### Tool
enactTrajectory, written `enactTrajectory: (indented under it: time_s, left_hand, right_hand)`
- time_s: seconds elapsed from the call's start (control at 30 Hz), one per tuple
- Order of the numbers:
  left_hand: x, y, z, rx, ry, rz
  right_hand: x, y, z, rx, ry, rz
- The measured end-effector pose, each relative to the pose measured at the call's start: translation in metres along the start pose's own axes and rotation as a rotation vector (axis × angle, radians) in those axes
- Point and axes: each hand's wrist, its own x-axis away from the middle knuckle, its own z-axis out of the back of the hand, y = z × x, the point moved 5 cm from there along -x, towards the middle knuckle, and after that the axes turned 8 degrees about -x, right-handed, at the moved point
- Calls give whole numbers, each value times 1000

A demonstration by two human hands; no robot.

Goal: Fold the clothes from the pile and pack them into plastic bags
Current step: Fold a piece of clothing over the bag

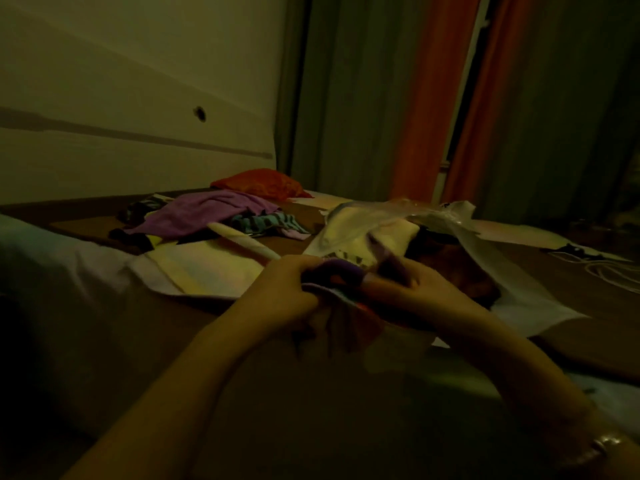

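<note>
Left hand [291,289] and right hand [415,289] are gripping a small purple garment [341,271] at centre frame; soft, light, limp, best pinched at edges.

Two bare forearms are seen reaching in from the near edge, with no sleeves covering them up to the frame's border. The left hand [287,289] and the right hand [426,289] are ungloved. A pale, shiny bracelet [604,445] is worn on the right wrist, near the lower right corner.
</note>
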Motion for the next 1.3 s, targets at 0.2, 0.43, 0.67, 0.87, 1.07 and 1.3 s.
enactTrajectory:
  time_s: [0.2,0.43,0.67,0.87,1.07,1.3]
  left_hand:
    - [-8,31,-33,18,-241,-25]
    - [-19,9,-61,-490,-306,138]
    - [-23,-11,-58,-501,-269,269]
    - [-35,55,-68,74,-208,144]
    - [-32,72,-77,344,-288,134]
    - [-29,63,-78,333,-365,233]
  right_hand:
    - [21,24,36,-74,137,-110]
    - [34,51,91,-102,433,-158]
    - [54,74,137,-27,679,-148]
    - [43,50,101,-155,419,16]
    - [39,39,59,-149,74,-48]
    - [42,32,72,-120,371,-26]
